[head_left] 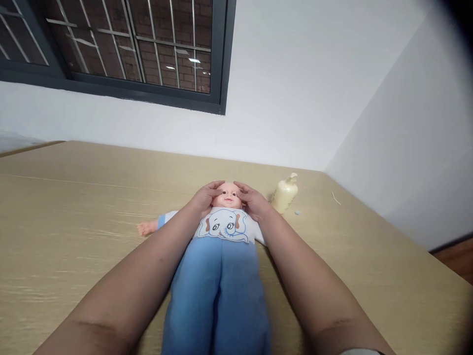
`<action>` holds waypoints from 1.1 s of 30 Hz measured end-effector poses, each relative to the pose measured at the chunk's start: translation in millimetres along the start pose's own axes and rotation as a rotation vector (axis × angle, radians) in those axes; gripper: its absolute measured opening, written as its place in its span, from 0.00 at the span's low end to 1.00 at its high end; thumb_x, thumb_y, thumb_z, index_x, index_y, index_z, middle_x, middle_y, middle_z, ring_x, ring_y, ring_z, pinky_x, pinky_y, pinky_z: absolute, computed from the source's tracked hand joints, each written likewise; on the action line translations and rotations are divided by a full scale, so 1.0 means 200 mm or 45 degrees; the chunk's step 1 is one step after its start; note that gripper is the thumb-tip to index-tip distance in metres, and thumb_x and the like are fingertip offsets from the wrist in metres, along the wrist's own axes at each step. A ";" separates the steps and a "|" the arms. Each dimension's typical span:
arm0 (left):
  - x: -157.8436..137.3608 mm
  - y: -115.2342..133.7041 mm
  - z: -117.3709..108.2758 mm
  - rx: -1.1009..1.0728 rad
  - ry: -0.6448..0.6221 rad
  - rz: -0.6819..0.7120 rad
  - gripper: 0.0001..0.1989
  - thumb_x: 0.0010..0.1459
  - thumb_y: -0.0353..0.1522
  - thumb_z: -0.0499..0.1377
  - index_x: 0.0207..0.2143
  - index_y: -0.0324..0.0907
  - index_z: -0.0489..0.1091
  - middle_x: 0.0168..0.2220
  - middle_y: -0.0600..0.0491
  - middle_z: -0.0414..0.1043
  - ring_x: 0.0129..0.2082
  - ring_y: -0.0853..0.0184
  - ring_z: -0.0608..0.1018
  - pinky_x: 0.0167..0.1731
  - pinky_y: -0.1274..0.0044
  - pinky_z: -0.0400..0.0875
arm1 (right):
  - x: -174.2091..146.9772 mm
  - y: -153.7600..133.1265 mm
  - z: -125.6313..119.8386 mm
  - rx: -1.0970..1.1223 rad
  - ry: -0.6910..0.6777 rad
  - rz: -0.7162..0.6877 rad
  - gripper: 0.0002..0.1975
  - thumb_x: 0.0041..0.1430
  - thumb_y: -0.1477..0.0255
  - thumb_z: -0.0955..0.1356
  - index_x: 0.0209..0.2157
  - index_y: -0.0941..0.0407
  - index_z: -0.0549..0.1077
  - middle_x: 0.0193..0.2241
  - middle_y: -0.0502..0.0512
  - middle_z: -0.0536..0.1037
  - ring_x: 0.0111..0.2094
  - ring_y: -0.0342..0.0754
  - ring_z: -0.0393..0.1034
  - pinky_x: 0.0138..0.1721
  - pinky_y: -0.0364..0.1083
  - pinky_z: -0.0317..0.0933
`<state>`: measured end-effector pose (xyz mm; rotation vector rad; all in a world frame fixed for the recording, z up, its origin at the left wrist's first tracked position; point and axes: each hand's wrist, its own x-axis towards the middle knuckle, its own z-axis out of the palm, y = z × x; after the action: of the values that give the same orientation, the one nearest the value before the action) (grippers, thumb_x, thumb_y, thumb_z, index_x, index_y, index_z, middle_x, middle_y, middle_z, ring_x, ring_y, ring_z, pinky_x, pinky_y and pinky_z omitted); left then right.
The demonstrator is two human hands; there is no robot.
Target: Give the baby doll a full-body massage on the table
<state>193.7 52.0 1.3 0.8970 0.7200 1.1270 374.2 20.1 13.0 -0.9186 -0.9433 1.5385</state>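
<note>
A baby doll (pixel 225 239) lies on its back on the tabletop, its head away from me. It wears a white top with an elephant face and blue trousers. My left hand (pixel 207 198) cups the left side of its head, fingers curved along the top and thumb on the face near the eye. On the other side, my right hand (pixel 253 201) is wrapped round the head in the same way. The doll's face shows between my thumbs. One doll hand (pixel 147 228) sticks out left of my left forearm; the other is hidden behind my right arm.
A pale yellow pump bottle (pixel 284 196) stands right of the doll's head, with a small bluish piece (pixel 297 213) beside it. A thin pale strip (pixel 336 198) lies farther right on the table (pixel 92 197). Behind are a white wall and a barred window (pixel 140 44).
</note>
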 end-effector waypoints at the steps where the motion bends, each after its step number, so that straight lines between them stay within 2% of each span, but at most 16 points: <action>1: -0.01 0.00 0.00 -0.008 0.005 -0.001 0.28 0.44 0.24 0.67 0.51 0.40 0.72 0.46 0.43 0.77 0.42 0.56 0.81 0.44 0.65 0.77 | 0.00 0.00 0.00 0.009 0.004 0.013 0.30 0.48 0.74 0.75 0.55 0.51 0.71 0.49 0.56 0.79 0.46 0.54 0.76 0.52 0.55 0.69; 5: -0.02 0.01 0.01 0.003 0.011 0.016 0.28 0.45 0.25 0.66 0.51 0.39 0.72 0.47 0.43 0.77 0.42 0.56 0.81 0.44 0.65 0.77 | 0.01 0.02 -0.01 -0.016 0.015 -0.002 0.29 0.47 0.74 0.74 0.53 0.51 0.72 0.49 0.56 0.78 0.45 0.53 0.76 0.51 0.54 0.69; 10: -0.03 0.01 0.04 0.090 0.038 0.096 0.25 0.45 0.27 0.71 0.48 0.39 0.74 0.44 0.45 0.78 0.39 0.60 0.81 0.42 0.70 0.77 | 0.06 0.08 -0.01 -0.291 0.075 -0.303 0.23 0.47 0.66 0.76 0.47 0.49 0.73 0.43 0.51 0.78 0.43 0.51 0.75 0.50 0.53 0.68; 12: -0.03 0.01 0.05 0.108 0.059 0.126 0.24 0.45 0.28 0.72 0.46 0.39 0.74 0.44 0.46 0.78 0.38 0.62 0.81 0.41 0.71 0.76 | 0.07 0.09 -0.01 -0.387 0.095 -0.349 0.23 0.47 0.63 0.77 0.46 0.49 0.73 0.42 0.51 0.78 0.44 0.50 0.74 0.51 0.53 0.67; 18: -0.05 0.01 0.06 0.121 0.077 0.129 0.21 0.45 0.29 0.72 0.44 0.39 0.74 0.43 0.46 0.78 0.38 0.61 0.81 0.42 0.70 0.77 | 0.05 0.07 0.00 -0.237 0.042 -0.278 0.24 0.47 0.65 0.77 0.47 0.51 0.73 0.43 0.52 0.79 0.44 0.51 0.75 0.50 0.53 0.68; 26: -0.02 0.00 0.02 0.062 0.068 0.018 0.26 0.47 0.26 0.67 0.50 0.40 0.71 0.46 0.41 0.77 0.43 0.54 0.81 0.44 0.63 0.77 | 0.03 0.03 -0.01 -0.050 0.029 -0.037 0.28 0.47 0.73 0.76 0.52 0.51 0.73 0.49 0.56 0.79 0.46 0.54 0.76 0.51 0.54 0.69; 30: -0.03 0.00 0.02 0.058 0.061 0.033 0.24 0.48 0.26 0.65 0.50 0.40 0.72 0.47 0.42 0.77 0.44 0.54 0.81 0.44 0.63 0.77 | 0.01 0.02 -0.02 0.002 0.023 -0.017 0.28 0.47 0.74 0.75 0.52 0.51 0.74 0.53 0.56 0.78 0.49 0.54 0.75 0.53 0.55 0.68; 33: -0.04 0.01 0.04 0.104 0.051 0.067 0.22 0.49 0.28 0.67 0.48 0.40 0.72 0.45 0.43 0.77 0.42 0.56 0.81 0.43 0.64 0.77 | 0.02 0.04 -0.02 -0.037 0.011 -0.054 0.29 0.46 0.72 0.76 0.52 0.50 0.73 0.51 0.55 0.78 0.49 0.54 0.75 0.53 0.55 0.68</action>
<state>197.1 43.0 7.0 0.9692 0.7834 1.1718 373.6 23.5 4.1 -0.9197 -0.9756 1.4875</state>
